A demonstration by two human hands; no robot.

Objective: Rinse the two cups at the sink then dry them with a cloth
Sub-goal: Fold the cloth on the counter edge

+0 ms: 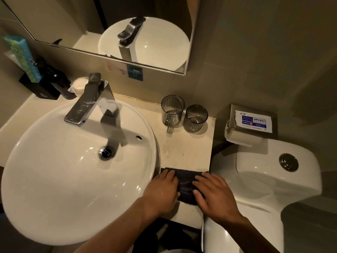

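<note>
Two clear grey ribbed cups stand upright on the counter to the right of the sink: the taller left cup [172, 110] and the shorter right cup [195, 118], side by side and nearly touching. A dark cloth [185, 181] lies folded on the counter near its front edge. My left hand [161, 190] rests flat on the cloth's left part, and my right hand [214, 194] rests flat on its right part. Both hands have their fingers spread and grip nothing. The white round sink [54, 161] is to the left, with the chrome tap [89, 101] over it; no water runs.
The beige counter [184, 150] shows wet streaks between cups and cloth. A toilet [264, 179] stands right of the counter, with a paper holder [249, 123] above it. A tissue pack [20, 57], dark bottle [60, 83] and soap dish sit back left. A mirror [127, 33] hangs behind.
</note>
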